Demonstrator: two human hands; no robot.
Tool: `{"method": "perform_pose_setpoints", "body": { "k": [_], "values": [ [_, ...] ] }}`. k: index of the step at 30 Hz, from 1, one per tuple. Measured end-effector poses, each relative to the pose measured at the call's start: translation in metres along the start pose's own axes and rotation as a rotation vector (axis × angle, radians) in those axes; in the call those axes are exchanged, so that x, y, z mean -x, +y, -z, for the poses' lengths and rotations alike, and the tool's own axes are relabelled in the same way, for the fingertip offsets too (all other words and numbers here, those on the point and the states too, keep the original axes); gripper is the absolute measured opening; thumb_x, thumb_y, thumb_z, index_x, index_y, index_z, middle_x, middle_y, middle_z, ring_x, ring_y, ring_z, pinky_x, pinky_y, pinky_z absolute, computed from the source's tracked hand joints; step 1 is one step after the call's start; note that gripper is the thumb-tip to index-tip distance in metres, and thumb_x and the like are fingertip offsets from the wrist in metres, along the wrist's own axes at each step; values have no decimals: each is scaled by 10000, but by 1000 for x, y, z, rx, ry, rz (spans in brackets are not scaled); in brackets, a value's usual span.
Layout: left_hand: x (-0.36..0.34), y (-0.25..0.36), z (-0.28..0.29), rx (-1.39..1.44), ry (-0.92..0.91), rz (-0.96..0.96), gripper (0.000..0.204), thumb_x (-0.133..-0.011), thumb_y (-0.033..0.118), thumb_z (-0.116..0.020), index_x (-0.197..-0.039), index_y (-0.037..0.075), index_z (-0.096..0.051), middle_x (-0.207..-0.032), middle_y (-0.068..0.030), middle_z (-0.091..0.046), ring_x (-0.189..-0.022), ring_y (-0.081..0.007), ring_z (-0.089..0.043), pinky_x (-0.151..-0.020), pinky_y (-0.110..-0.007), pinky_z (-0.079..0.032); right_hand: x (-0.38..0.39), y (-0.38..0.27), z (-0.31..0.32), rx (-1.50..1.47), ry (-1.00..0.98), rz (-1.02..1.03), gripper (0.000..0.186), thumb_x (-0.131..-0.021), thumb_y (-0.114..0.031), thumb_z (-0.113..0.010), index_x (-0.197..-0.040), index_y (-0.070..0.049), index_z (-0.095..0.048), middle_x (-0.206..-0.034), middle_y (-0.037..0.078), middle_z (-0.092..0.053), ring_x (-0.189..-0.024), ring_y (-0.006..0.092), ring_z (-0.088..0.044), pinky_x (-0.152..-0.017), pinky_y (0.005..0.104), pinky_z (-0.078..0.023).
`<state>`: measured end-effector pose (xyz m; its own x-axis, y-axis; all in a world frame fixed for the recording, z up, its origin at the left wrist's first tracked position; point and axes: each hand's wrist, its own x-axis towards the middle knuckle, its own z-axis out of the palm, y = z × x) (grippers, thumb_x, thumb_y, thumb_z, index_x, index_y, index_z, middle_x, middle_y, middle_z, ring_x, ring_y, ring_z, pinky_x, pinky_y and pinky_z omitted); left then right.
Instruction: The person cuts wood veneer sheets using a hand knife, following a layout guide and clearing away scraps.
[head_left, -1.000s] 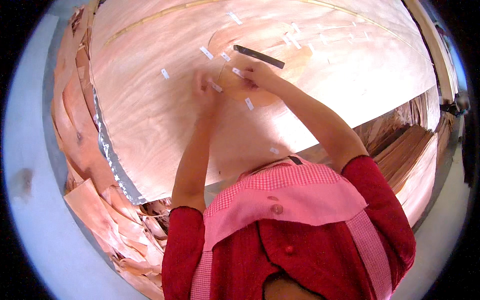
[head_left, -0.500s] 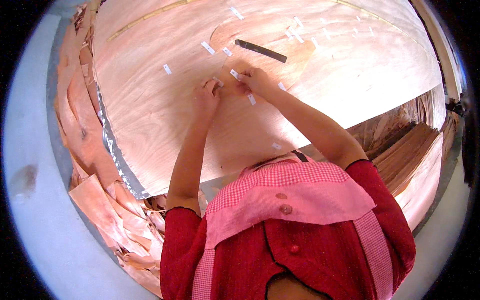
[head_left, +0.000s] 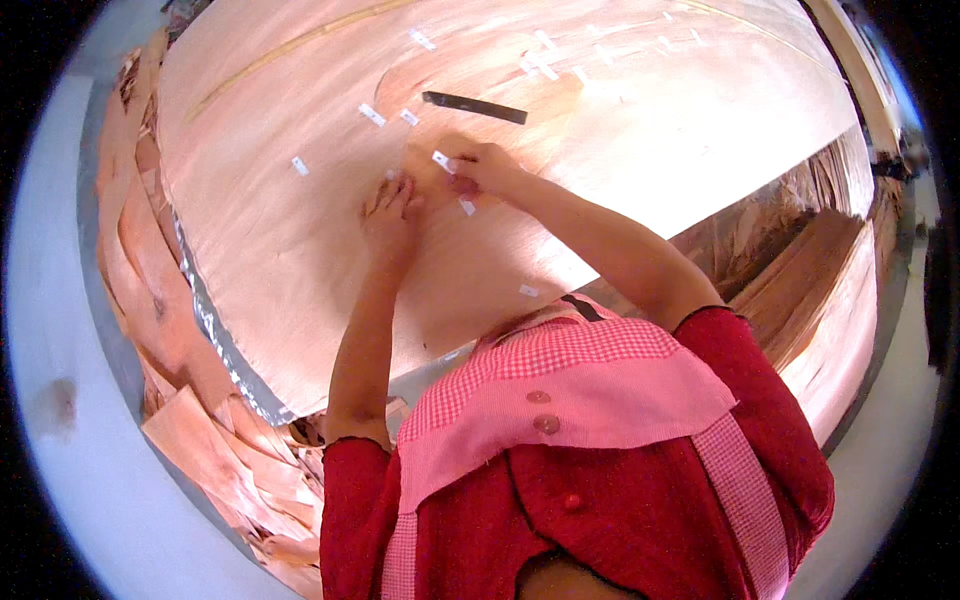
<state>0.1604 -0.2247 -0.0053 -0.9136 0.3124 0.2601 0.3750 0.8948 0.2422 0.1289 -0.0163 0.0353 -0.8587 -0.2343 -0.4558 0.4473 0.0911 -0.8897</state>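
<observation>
A large pale wood veneer sheet lies under both hands, with a darker veneer piece at its middle. My left hand rests on the sheet with its fingers spread. A small white tape strip, mostly covered, shows at those fingertips. Just to the right, my right hand pinches another white tape strip by its end, low over the darker piece. One more tape strip lies below that hand. Beyond the hands is a dark flat metal strip, touched by neither.
Several white tape strips are scattered over the sheet, many at the far right. Torn veneer scraps heap along the left side. Stacked veneer sits beneath the sheet's right edge. A thin yellowish strip runs across the far left.
The view has shifted, so the sheet appears further left. My left hand's fingers have spread from a curled position by a tape strip. The right hand keeps its tape strip at nearly the same place.
</observation>
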Motion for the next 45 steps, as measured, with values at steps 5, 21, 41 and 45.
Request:
{"method": "perform_pose_setpoints", "body": {
  "k": [5, 21, 41, 45],
  "values": [
    [-23, 62, -14, 226, 32, -167, 356, -814, 263, -517, -1119, 82, -545, -1242, -93, -463, -1193, -255, -369, -976, -406, -280, 57, 9, 111, -2, 291, -71, 219, -866, -204, -501, -920, 4, -542, -785, 86, -606, -605, 123, -569, -548, 239, -471],
    [-89, 181, -52, 254, 7, -252, 537, -812, 345, -491, -1229, 13, -424, -1289, -100, -399, -1202, -283, -340, -985, -469, -261, 29, 18, 172, 156, 260, -226, 229, -810, -212, -586, -761, 12, -576, -653, 101, -611, -500, 178, -601, -422, 249, -478],
    [-81, 133, -32, 3, 63, 13, 812, -764, 469, -515, -1306, -62, -226, -1388, -211, -192, -1284, -368, -181, -1026, -500, -155, -15, -9, 147, 1254, 978, 491, 578, -803, -300, -536, -1297, -109, -306, -1382, 112, -234, -1269, 333, -216, -991, 507, -231],
    [-77, 119, -44, -62, -51, 28, 874, -746, 511, -513, -1282, -110, -213, -1363, -250, -217, -1273, -394, -190, -1024, -515, -157, -22, -2, 133, 1381, 724, 590, 610, -805, -291, -524, -1328, -110, -267, -1384, 106, -228, -1250, 351, -235, -996, 503, -228]
  ]
}}
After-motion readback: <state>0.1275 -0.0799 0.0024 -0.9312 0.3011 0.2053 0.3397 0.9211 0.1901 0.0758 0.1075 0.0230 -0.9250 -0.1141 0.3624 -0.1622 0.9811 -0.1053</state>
